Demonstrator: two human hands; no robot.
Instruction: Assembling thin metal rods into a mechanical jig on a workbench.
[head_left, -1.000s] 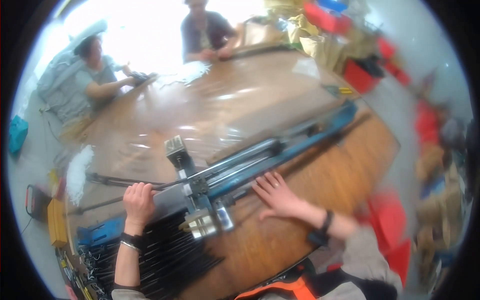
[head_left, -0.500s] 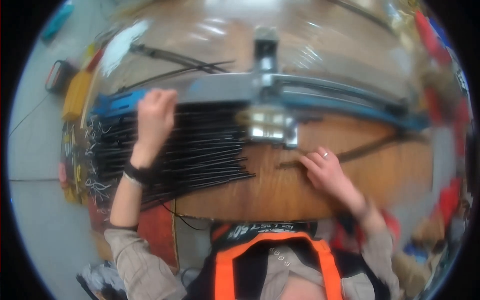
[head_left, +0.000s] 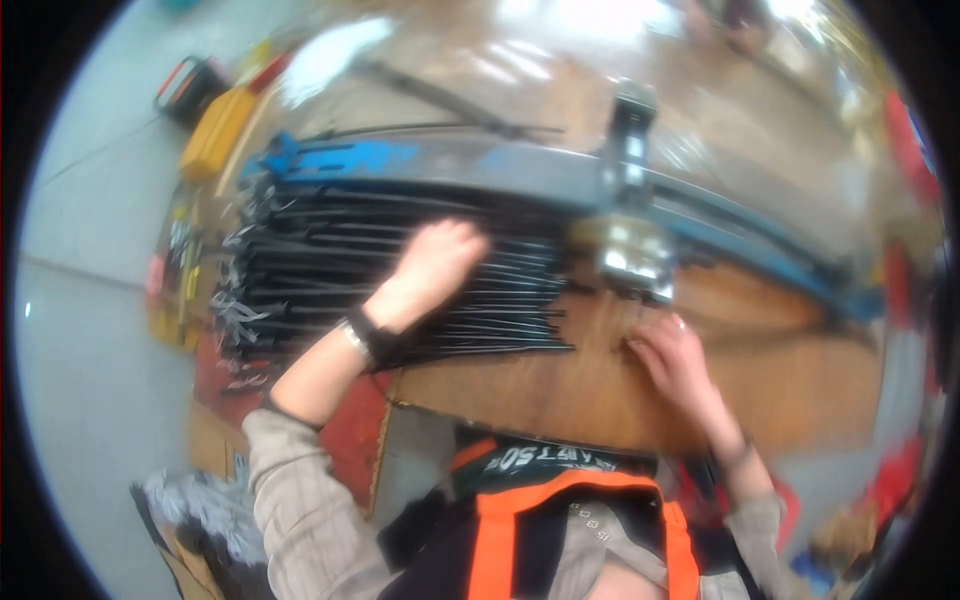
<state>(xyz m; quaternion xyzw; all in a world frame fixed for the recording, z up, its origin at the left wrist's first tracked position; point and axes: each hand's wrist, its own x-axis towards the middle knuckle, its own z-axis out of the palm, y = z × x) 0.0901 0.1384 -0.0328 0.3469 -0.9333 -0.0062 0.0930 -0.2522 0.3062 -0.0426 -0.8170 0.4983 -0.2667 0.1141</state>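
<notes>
Many slim black rods (head_left: 500, 322) are laid left-to-right on the brown wooden worktop (head_left: 790, 375), beneath the curled left hand (head_left: 430, 270), nearer than the bent right hand (head_left: 675, 360) beyond their right ends; whether either grasps anything cannot be told.

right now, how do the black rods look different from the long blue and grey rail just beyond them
Number: the black rods are many, while the long rail is one piece.
Thickness: each rod is slender; the rail is much broader.
Colour: the rods are black, whereas the rail shows grey and blue.
Reach: the rail extends farther right than the rods.
Both run roughly left to right.
</notes>
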